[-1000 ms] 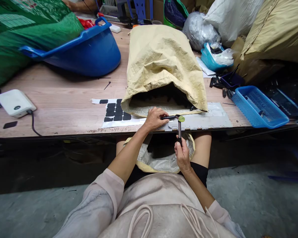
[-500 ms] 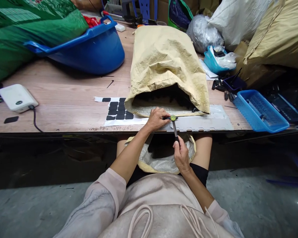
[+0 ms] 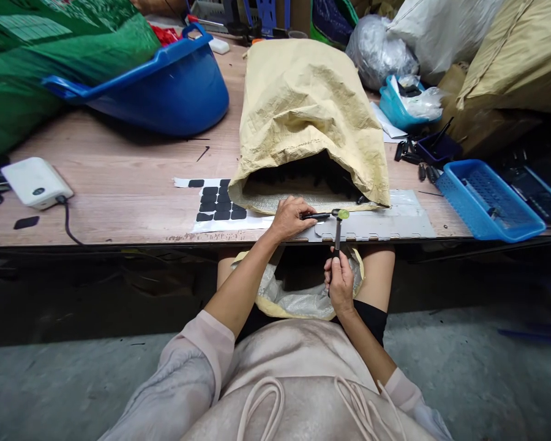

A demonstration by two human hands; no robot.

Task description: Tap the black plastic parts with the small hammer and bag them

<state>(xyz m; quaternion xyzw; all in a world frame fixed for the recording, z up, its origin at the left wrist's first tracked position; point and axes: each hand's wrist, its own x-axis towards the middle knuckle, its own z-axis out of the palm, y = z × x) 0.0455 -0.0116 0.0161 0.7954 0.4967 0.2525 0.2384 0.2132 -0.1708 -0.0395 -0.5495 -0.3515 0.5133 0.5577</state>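
My left hand (image 3: 290, 219) rests at the table's front edge, fingers closed on a slim black piece (image 3: 319, 215) that lies pointing right over a grey strip (image 3: 371, 223). My right hand (image 3: 340, 282) grips the black handle of a small hammer (image 3: 338, 229). Its yellow-green head is just beyond the right end of the black piece. Behind both hands, a tan woven sack (image 3: 310, 98) lies with its mouth towards me, dark pieces inside. A second open sack (image 3: 284, 303), pale-lined, sits between my legs below the table edge.
Black square pads on a white sheet (image 3: 211, 228) lie left of my hands. Further left are a white box with a cable (image 3: 39, 180) and a blue tub (image 3: 165, 92). On the right stand a blue basket (image 3: 491, 202), a turquoise basket (image 3: 395, 110) and small black parts (image 3: 406, 152).
The hammer's head has moved right, off the black piece, and turned so its yellow-green end faces right. My right hand has shifted slightly right; my left hand stays on the piece.
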